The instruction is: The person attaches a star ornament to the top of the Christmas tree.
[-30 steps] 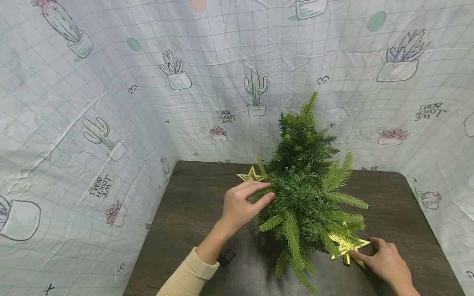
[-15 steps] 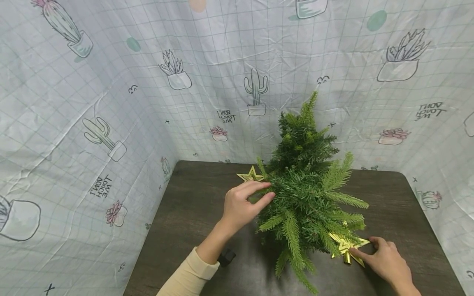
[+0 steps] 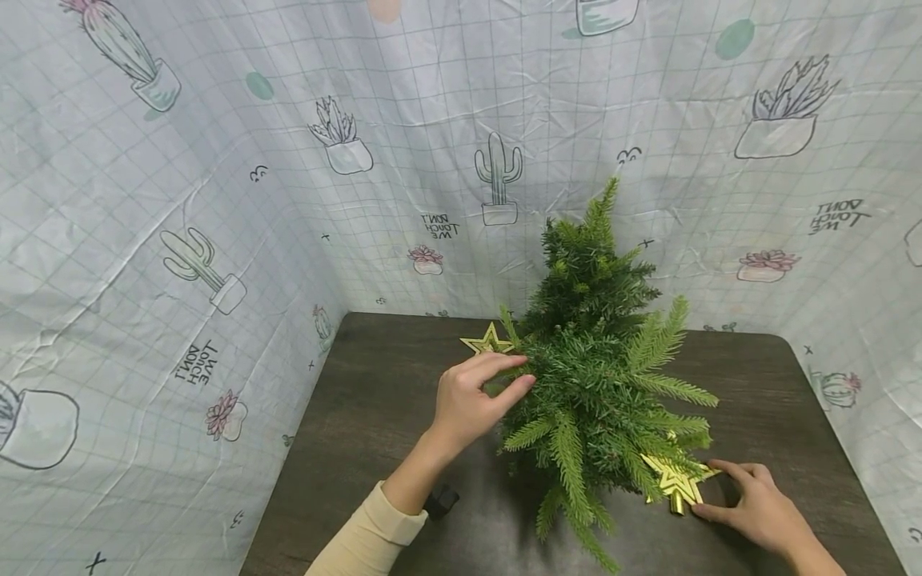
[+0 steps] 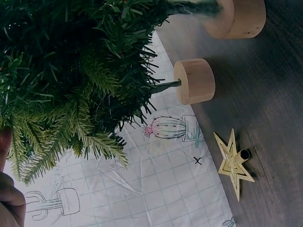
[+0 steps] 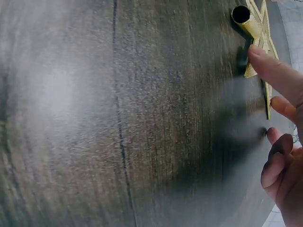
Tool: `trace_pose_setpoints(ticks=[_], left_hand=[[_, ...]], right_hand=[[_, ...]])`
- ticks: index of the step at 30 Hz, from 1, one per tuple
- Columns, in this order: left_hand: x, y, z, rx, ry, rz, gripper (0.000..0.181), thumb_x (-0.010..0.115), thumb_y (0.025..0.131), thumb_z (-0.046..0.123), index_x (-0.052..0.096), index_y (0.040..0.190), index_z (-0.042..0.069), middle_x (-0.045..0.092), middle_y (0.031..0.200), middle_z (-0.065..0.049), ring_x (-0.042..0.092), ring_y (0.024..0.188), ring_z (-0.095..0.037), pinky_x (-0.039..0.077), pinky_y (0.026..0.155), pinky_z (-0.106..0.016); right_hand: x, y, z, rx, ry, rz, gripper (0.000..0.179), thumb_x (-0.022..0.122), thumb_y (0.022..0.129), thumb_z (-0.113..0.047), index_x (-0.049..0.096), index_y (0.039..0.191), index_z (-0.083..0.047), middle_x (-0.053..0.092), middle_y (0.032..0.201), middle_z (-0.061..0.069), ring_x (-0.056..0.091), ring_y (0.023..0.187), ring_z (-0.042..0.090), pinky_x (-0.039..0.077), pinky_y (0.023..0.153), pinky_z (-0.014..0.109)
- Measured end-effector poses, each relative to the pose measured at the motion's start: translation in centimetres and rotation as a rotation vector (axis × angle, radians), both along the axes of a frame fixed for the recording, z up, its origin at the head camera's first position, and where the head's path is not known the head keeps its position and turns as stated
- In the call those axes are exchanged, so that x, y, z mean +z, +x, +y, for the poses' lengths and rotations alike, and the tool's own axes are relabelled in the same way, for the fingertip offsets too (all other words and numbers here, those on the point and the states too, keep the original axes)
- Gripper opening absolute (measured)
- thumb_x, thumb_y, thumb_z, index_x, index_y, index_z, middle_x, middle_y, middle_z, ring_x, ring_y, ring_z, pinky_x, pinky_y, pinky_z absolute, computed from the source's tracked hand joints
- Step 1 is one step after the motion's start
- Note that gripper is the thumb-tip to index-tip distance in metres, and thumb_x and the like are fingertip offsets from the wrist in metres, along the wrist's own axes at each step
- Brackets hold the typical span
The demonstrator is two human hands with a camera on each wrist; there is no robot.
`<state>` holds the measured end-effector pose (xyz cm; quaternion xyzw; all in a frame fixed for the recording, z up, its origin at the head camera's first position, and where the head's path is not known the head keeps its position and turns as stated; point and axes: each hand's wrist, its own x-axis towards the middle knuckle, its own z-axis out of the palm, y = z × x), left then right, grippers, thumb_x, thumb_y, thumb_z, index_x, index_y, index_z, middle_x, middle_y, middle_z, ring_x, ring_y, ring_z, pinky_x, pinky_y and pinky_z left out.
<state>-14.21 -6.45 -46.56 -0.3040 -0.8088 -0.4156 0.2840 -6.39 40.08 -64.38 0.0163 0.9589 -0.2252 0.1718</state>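
Note:
Two small artificial Christmas trees stand one behind the other: the front tree (image 3: 591,400) and the rear tree (image 3: 594,272). My left hand (image 3: 471,392) pinches the left side of the front tree, thumb and index fingertips in its needles. Foliage hides what lies between them. At the right, a gold star tree topper (image 3: 677,484) with a socket sits partly under the branches. Thumb and fingers of my right hand (image 3: 756,500) hold its two right points; the right wrist view shows my thumb (image 5: 272,68) over the star's edge.
Another gold star topper (image 4: 234,165) lies on the dark wood table (image 3: 374,408), behind the left hand. Round wooden bases (image 4: 196,80) carry the trees. A small black object (image 3: 442,500) is by the left sleeve. Cactus-print curtain (image 3: 403,184) encloses the back and sides.
My right thumb has slid off the star's middle to its lower right point, and the hand has shifted slightly. The left hand, the trees and the far star look the same.

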Motion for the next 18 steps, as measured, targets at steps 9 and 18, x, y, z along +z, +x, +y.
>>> trace_pose_setpoints(ticks=[9, 18], left_hand=[[0.04, 0.04, 0.04, 0.004, -0.005, 0.006, 0.027, 0.076, 0.097, 0.038, 0.08, 0.115, 0.018, 0.077, 0.107, 0.006, 0.07, 0.084, -0.006, 0.047, 0.061, -0.017], [-0.06, 0.01, 0.07, 0.001, 0.003, 0.006, 0.027, 0.076, 0.096, 0.037, 0.08, 0.115, 0.018, 0.077, 0.107, 0.006, 0.07, 0.083, -0.006, 0.047, 0.058, -0.02]], right_hand=[[-0.15, -0.81, 0.27, 0.005, -0.007, -0.033, 0.109, 0.083, 0.071, -0.072, 0.051, 0.141, 0.004, 0.035, 0.126, 0.044, 0.053, 0.104, 0.061, 0.046, 0.071, 0.068], [-0.85, -0.96, 0.09, -0.037, -0.032, -0.044, 0.107, 0.087, 0.068, -0.07, 0.054, 0.133, 0.008, 0.032, 0.127, 0.041, 0.05, 0.106, 0.059, 0.045, 0.076, 0.07]])
